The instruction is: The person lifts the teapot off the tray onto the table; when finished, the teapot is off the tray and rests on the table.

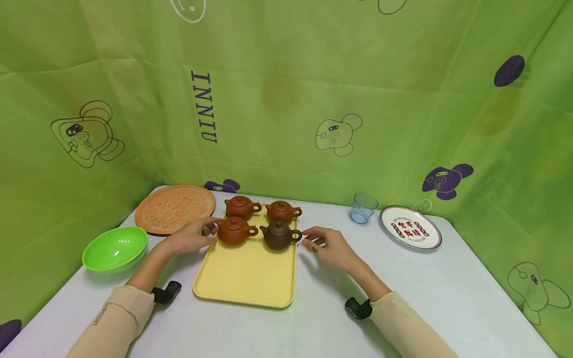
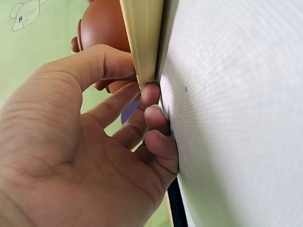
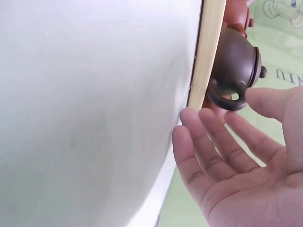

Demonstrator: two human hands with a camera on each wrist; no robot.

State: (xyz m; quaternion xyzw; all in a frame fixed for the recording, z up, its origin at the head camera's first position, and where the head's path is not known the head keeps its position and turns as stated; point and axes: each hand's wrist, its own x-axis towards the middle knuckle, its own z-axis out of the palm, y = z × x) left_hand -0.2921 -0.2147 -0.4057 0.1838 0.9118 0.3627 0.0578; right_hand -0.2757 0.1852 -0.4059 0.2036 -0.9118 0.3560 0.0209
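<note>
Yellow, the shallow rectangular tray lies between the left hand and the right hand: the left pinches its edge between thumb and fingers, likely because the rim gives a hold clear of its load. The right hovers at the opposite edge, fingers loosely apart, thumb just beside the dark brown teapot; whether it touches anything is unclear. Three reddish-brown teapots cluster between and just beyond the hands.
</note>
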